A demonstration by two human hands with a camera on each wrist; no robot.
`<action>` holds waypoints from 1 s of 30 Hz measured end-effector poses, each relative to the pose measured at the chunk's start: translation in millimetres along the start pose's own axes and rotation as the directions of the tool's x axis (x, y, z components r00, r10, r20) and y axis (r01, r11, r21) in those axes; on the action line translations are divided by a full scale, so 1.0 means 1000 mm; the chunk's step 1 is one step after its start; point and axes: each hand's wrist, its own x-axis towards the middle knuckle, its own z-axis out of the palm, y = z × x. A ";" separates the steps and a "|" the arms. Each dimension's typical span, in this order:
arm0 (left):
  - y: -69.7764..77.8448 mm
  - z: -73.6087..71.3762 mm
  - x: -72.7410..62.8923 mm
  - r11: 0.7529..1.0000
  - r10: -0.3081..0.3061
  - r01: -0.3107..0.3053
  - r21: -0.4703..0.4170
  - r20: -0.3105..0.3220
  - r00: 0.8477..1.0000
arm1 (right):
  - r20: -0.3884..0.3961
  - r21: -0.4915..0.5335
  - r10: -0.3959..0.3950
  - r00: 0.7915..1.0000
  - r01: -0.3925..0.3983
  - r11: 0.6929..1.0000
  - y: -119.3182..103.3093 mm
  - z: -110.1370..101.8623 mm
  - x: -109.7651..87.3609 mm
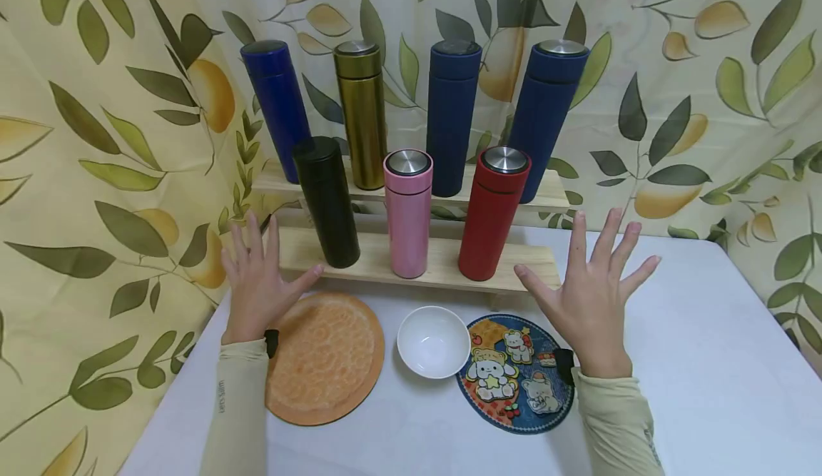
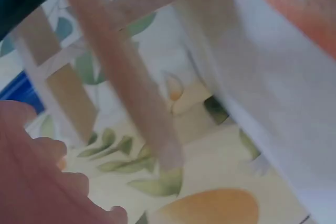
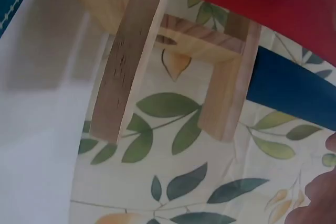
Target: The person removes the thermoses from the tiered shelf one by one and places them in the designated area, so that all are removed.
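Note:
Fingers spread wide and holding nothing, my left hand (image 1: 260, 283) is raised at the left end of a wooden two-step rack (image 1: 443, 255). Its thumb points toward the black bottle (image 1: 327, 205) on the lower step. My right hand (image 1: 594, 297) is likewise spread at the rack's right end, its thumb toward the red bottle (image 1: 494, 215). Between those two stands a pink bottle (image 1: 408, 219). On the upper step are a bright blue bottle (image 1: 277, 108), a gold bottle (image 1: 362, 119) and two navy bottles (image 1: 453, 119). All stand upright.
A white bowl (image 1: 433, 342) sits before the rack on the white tablecloth (image 1: 700, 362). Left of it lies a round orange-brown mat (image 1: 326, 362); right of it, a round blue mat with cartoon animals (image 1: 514, 419). A leaf-patterned curtain (image 1: 642, 69) hangs behind.

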 end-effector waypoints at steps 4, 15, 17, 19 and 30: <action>-0.007 0.012 0.002 0.999 -0.033 0.032 0.014 0.087 0.996 | 0.017 0.052 -0.005 1.000 0.005 0.999 -0.004 0.002 -0.001; -0.008 0.027 0.006 0.995 -0.100 0.096 0.030 0.267 0.958 | 0.085 0.446 -0.003 0.996 -0.035 0.894 -0.012 0.000 -0.003; -0.007 0.027 0.007 0.994 -0.105 0.098 0.039 0.271 0.957 | 0.126 0.490 0.009 0.992 -0.070 0.869 -0.014 -0.002 -0.003; -0.006 0.026 0.007 0.994 -0.112 0.103 0.047 0.276 0.955 | 0.165 0.533 0.015 0.986 -0.102 0.840 -0.016 -0.003 -0.002; -0.004 0.027 0.008 0.992 -0.122 0.124 0.011 0.287 0.950 | 0.295 0.743 0.019 0.955 -0.242 0.624 -0.032 -0.006 0.012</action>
